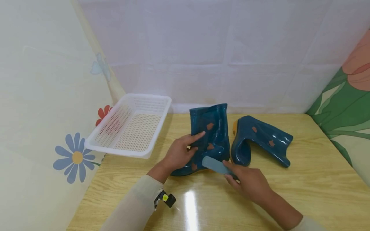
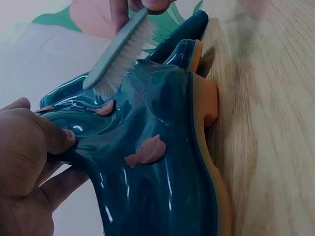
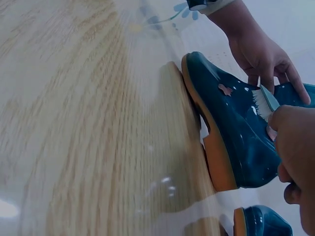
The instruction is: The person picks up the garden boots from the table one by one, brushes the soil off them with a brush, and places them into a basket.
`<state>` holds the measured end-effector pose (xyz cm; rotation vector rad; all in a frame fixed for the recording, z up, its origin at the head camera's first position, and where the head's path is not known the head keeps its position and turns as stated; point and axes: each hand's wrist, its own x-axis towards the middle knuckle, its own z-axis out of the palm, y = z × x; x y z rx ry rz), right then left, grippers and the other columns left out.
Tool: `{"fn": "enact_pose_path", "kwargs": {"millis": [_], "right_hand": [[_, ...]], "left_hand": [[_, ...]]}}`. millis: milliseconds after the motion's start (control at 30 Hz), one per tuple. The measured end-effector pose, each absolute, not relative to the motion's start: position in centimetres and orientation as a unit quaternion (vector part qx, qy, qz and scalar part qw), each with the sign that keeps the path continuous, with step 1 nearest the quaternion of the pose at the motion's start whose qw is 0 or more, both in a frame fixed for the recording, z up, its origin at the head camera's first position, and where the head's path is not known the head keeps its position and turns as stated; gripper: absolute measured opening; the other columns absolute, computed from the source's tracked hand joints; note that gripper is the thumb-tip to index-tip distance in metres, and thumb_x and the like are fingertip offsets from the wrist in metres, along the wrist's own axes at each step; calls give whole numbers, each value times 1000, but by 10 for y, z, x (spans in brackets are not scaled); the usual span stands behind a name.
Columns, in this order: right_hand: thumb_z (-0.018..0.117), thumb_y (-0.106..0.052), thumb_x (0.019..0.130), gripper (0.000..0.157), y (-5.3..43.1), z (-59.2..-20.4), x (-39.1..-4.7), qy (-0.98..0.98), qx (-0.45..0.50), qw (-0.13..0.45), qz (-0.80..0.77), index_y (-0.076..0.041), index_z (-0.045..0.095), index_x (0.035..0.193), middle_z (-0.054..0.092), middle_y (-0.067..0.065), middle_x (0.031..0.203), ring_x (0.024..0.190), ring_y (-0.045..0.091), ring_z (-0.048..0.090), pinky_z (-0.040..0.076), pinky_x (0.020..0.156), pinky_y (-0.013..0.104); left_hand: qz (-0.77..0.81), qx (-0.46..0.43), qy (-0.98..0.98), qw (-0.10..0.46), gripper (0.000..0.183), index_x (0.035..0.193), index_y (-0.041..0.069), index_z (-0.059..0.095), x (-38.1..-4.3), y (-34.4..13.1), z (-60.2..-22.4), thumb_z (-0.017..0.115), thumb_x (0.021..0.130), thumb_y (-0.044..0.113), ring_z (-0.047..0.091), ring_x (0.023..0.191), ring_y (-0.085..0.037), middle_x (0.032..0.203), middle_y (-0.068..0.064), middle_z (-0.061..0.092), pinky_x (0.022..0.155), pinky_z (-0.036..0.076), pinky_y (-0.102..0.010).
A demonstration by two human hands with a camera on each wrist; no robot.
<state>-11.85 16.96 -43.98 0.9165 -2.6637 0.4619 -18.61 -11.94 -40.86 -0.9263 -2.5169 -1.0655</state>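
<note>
A dark teal rain boot (image 1: 210, 128) with an orange sole (image 2: 204, 142) stands on the table, its toe to the left. Several brownish-pink patches (image 2: 147, 150) mark its glossy surface. My left hand (image 1: 179, 153) grips the shaft, thumb (image 2: 61, 141) on the near side and some fingers hidden behind. In my right hand (image 1: 251, 183) is a scrub brush (image 1: 214, 164) with a blue-grey back and white bristles (image 2: 125, 61). Those bristles face the boot close to a patch; whether they touch cannot be told. To the right a matching boot (image 1: 264, 136) lies with its shaft pointing right.
A white plastic basket (image 1: 150, 154) with perforated walls sits at the table's back left. Pale cloth (image 1: 185, 48) hangs behind the wooden table (image 1: 318, 179), and flower-printed sheets (image 1: 347, 106) flank it. A strapped black device (image 1: 167, 199) is on the left wrist.
</note>
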Motion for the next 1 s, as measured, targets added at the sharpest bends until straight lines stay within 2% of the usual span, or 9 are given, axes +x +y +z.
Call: {"fn": "enact_pose_path", "kwargs": {"millis": [167, 267, 400, 500, 633, 767, 1000], "right_hand": [[80, -27, 90, 51, 155, -442, -120, -908, 347, 172, 159, -12, 67, 136, 69, -3, 85, 59, 2, 49, 37, 48, 21], [81, -27, 89, 51, 148, -443, -121, -901, 355, 191, 159, -11, 68, 135, 69, -1, 83, 59, 5, 53, 37, 47, 22], [81, -26, 89, 49, 142, -446, -122, -901, 359, 190, 154, -10, 68, 133, 65, -2, 78, 54, 5, 48, 35, 46, 22], [81, -25, 89, 49, 140, -450, -121, -898, 371, 177, 155, -9, 68, 133, 71, 0, 86, 57, 5, 55, 39, 47, 21], [79, -25, 91, 47, 140, -454, -119, -892, 390, 161, 163, -8, 68, 134, 76, 3, 98, 69, 8, 66, 47, 52, 22], [79, -25, 90, 48, 143, -454, -118, -889, 391, 163, 174, -9, 68, 134, 75, 1, 95, 66, 4, 62, 45, 51, 21], [84, -23, 85, 52, 143, -450, -121, -887, 367, 220, 173, -9, 69, 132, 66, -2, 79, 55, 3, 47, 35, 46, 21]], "left_hand": [[-365, -320, -864, 135, 65, 149, 19, 56, -188, -119, -409, 71, 92, -8, 67, 107, -25, 134, -14, 64, 74, 57, -24], [-358, -326, -863, 147, 64, 148, 18, 57, -188, -118, -410, 71, 91, -8, 68, 100, -23, 131, -14, 66, 72, 56, -22], [-358, -328, -861, 154, 64, 147, 18, 59, -187, -118, -410, 72, 90, -8, 67, 97, -22, 132, -14, 66, 69, 55, -21], [-362, -324, -861, 152, 64, 147, 19, 59, -185, -118, -409, 72, 90, -8, 67, 96, -21, 134, -14, 65, 66, 54, -20], [-367, -320, -860, 151, 65, 147, 19, 59, -185, -119, -409, 73, 89, -8, 66, 94, -20, 135, -13, 64, 64, 54, -20], [-371, -321, -859, 149, 65, 147, 19, 59, -185, -119, -410, 72, 90, -9, 66, 92, -19, 135, -13, 64, 64, 54, -20], [-365, -321, -860, 154, 63, 146, 18, 60, -185, -117, -413, 73, 90, -7, 64, 88, -18, 134, -12, 65, 64, 53, -20]]}}
